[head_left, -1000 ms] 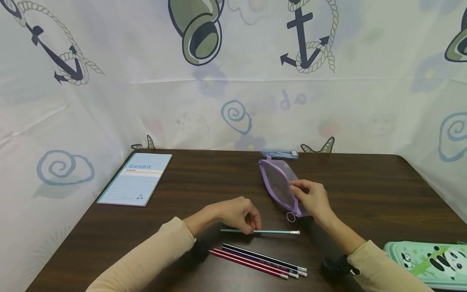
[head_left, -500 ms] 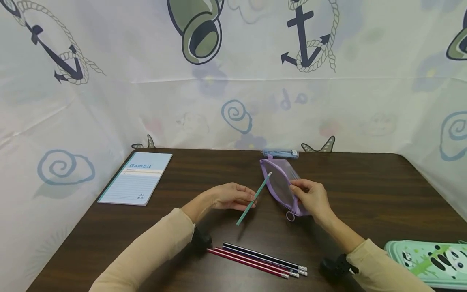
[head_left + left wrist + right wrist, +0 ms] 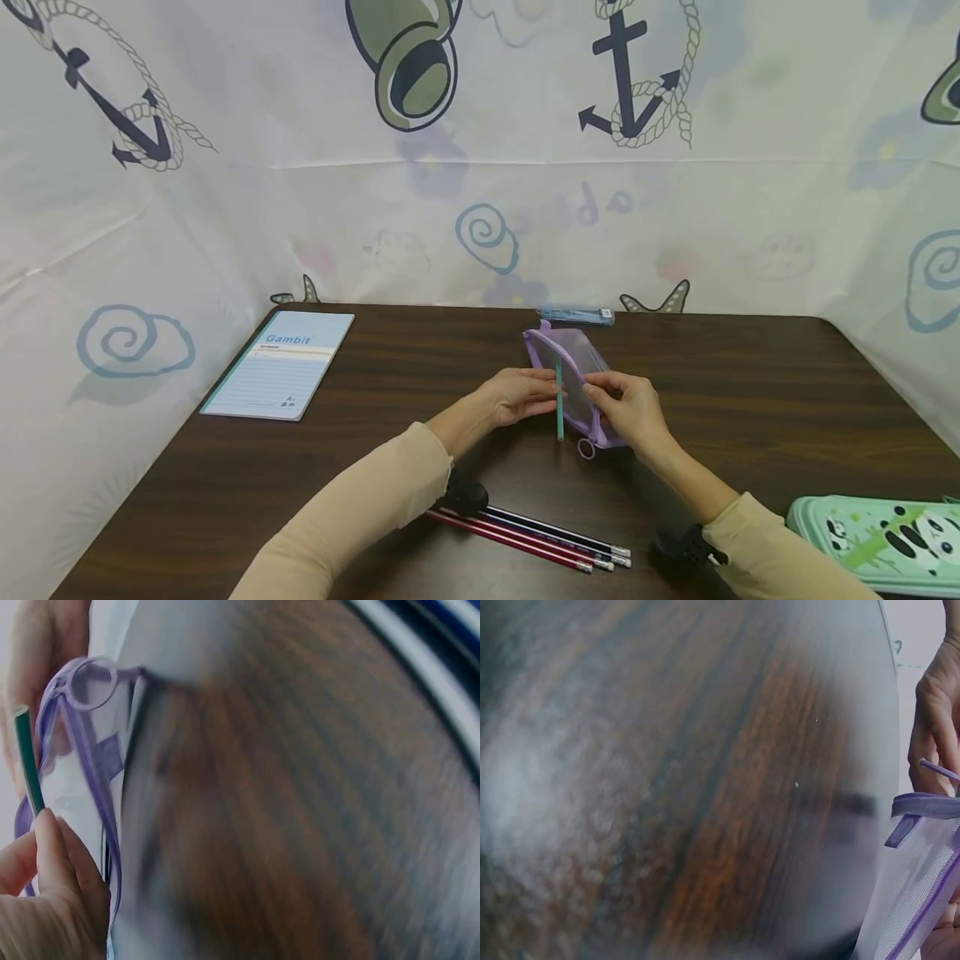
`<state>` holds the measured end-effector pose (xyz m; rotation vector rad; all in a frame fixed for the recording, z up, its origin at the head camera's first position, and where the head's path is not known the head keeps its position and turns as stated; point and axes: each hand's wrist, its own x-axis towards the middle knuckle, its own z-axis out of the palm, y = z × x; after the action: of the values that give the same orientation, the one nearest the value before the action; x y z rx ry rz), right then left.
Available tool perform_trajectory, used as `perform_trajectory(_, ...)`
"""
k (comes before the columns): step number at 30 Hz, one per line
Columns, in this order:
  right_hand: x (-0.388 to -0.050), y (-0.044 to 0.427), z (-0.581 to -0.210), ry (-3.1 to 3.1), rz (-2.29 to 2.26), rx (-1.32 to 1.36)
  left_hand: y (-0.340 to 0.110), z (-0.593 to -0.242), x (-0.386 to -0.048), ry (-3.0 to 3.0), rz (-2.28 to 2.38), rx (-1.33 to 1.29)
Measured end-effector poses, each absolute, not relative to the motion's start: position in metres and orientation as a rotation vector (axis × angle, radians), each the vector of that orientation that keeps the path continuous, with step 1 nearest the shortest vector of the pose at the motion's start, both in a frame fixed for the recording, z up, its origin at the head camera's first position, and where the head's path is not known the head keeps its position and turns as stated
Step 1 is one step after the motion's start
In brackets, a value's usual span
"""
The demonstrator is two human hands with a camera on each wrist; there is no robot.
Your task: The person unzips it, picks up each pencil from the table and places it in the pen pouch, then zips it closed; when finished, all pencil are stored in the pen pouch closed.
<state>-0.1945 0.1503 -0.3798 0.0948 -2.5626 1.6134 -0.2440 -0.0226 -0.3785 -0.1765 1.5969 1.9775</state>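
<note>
A purple mesh pouch [image 3: 588, 354] lies in mid-table with its zipped side gaping toward the left. My right hand [image 3: 630, 412] pinches the pouch's edge near the ring pull. A teal pencil [image 3: 559, 408], held upright in front of the pouch's mouth, is pinched by the fingers of my left hand [image 3: 517, 398]. In the left wrist view the pencil [image 3: 28, 761] rises from my left fingertips beside the purple zipper. The right wrist view shows the pouch's mesh [image 3: 907, 862] below my left hand [image 3: 936, 720]; my right hand is mostly hidden behind it.
Several dark and red pencils [image 3: 540, 537] lie together near the front, partly under my left wrist. A notebook [image 3: 277, 367] is at the left, a green panda case [image 3: 885, 542] at the front right, and a blue packet [image 3: 577, 317] at the back edge.
The teal pencil was picked up from the table, turned upright and carried right to the pouch by my left hand. My right hand and the pouch's near edge have shifted slightly left.
</note>
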Motion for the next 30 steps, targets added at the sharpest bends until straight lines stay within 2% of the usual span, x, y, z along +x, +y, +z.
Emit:
perform_trajectory(6,-0.194,0.146,-0.379,-2.577,1.568,0.188,-0.015,-0.381,-0.24,1.621,2.065,-0.217)
perform_trajectory(20,-0.192,0.143,-0.378,-2.574,1.622,0.218,0.0,-0.39,-0.236,1.614,2.205,-0.275)
perform_trajectory(30,-0.194,0.145,-0.38,-2.579,1.508,0.183,-0.008,-0.39,-0.227,1.615,2.192,-0.133)
